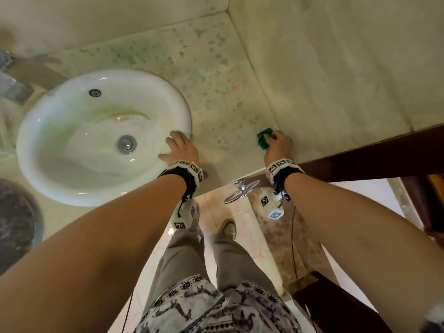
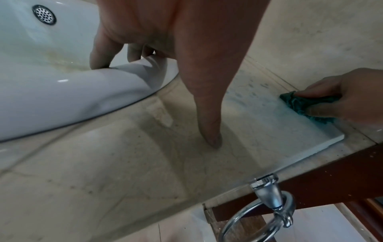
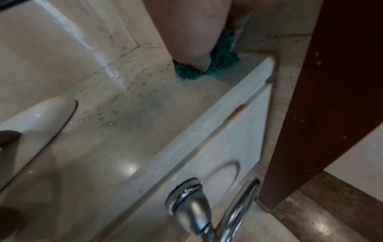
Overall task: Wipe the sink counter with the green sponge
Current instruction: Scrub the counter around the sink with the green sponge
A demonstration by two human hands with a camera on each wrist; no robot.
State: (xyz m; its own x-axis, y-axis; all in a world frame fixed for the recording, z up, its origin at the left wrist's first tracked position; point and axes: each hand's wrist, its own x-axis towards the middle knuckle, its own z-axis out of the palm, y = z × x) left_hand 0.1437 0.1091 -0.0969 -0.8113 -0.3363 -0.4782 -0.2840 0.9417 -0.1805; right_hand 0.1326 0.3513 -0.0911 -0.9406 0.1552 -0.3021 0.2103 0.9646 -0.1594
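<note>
The green sponge [image 1: 263,141] lies on the beige stone counter [image 1: 216,92], right where the counter meets the side wall, near the front edge. My right hand [image 1: 278,145] grips it from above; in the right wrist view the thumb [image 3: 199,60] presses into the sponge [image 3: 219,62]. Greenish drops and smears cover the counter between the sponge and the back wall. My left hand [image 1: 181,147] rests on the right rim of the white sink [image 1: 182,104]. Its fingers [image 2: 99,55] lie over the rim and its thumb [image 2: 211,135] touches the counter. It holds nothing.
A tiled side wall [image 1: 336,68] bounds the counter on the right, and a dark wooden frame [image 1: 360,155] runs past its front corner. A chrome towel ring [image 1: 241,191] hangs below the front edge. A blurred tap [image 1: 14,75] stands at far left.
</note>
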